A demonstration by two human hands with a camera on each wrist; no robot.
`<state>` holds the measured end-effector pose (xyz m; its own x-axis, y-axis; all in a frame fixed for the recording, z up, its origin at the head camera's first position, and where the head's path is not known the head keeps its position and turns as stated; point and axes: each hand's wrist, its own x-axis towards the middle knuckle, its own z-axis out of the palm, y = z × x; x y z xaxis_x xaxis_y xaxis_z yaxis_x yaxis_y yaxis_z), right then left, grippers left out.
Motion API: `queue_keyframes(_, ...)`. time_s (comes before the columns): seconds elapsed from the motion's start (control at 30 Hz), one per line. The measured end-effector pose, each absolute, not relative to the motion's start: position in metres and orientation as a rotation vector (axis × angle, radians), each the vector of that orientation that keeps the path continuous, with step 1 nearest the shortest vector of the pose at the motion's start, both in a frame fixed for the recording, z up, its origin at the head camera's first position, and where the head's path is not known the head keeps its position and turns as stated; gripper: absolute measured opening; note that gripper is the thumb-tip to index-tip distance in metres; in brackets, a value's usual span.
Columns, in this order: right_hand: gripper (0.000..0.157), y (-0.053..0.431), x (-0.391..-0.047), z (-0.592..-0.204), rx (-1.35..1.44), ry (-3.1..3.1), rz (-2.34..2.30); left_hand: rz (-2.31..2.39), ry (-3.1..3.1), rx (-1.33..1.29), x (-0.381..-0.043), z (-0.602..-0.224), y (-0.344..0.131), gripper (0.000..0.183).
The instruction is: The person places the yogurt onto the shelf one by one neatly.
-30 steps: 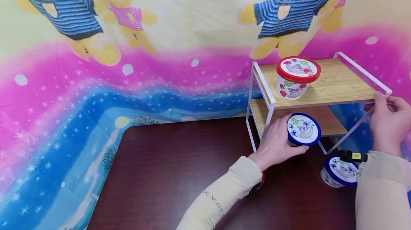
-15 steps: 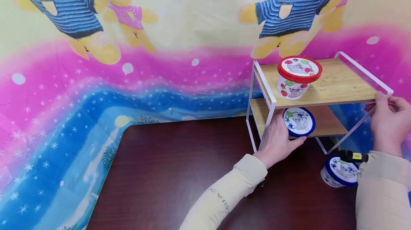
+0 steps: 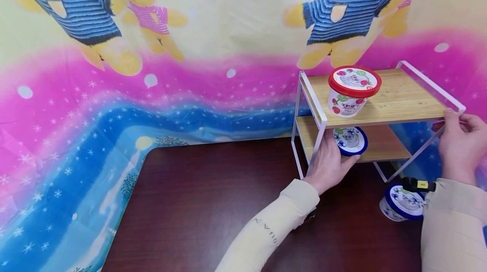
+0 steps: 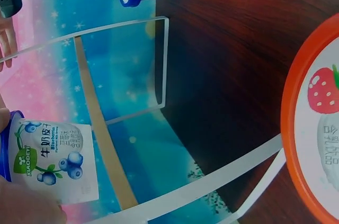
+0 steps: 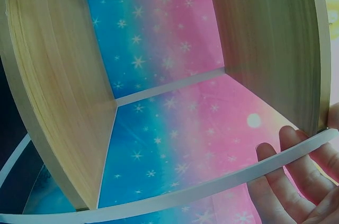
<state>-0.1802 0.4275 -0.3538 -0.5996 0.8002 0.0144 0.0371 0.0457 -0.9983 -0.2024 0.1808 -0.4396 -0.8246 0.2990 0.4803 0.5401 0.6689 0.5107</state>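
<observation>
My left hand [image 3: 330,160] held the blue tub [image 3: 351,141] in curled fingers, between the rack's [image 3: 407,94] two boards; whether it touched the lower one, I couldn't tell; my right hand [image 3: 462,145] gripped the rack's right frame; the red tub [image 3: 354,94] stood on top; a second tub [image 3: 405,202] sat on the table [image 3: 213,196].

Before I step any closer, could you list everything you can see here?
Rack: one, wood-coloured with white frame, on the table
Table: one, dark red-brown, before the backdrop
Backdrop: one, multicoloured with bears, behind everything
Upper red-lidded tub: one, red and white, rack's top shelf
Other red-lidded tub: one, red and white, left wrist view's right edge
Gripped blue-lidded tub: one, blue and white, at the lower shelf
Loose blue-lidded tub: one, blue and white, on the table
Sleeves: two, cream, person's arms
Hands: two, bare; left on a blue-lidded tub, right on the rack's frame
</observation>
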Motion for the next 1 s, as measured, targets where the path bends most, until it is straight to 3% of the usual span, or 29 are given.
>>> queue_keyframes(0.17,0.015,0.427,-0.180,-0.354,-0.851,-1.728,1.609,-0.975,-2.523,-0.649,-0.203,-0.444,0.181,0.111)
queue_keyframes(0.5,0.015,0.425,-0.180,-0.356,-0.776,-1.750,1.535,-0.815,-2.409,-0.574,-0.204,-0.452,0.188,0.076)
queue_keyframes(1.0,0.019,0.428,-0.181,-0.357,-0.785,-1.719,1.573,-0.797,-2.548,-0.582,-0.197,-0.440,0.189,0.085)
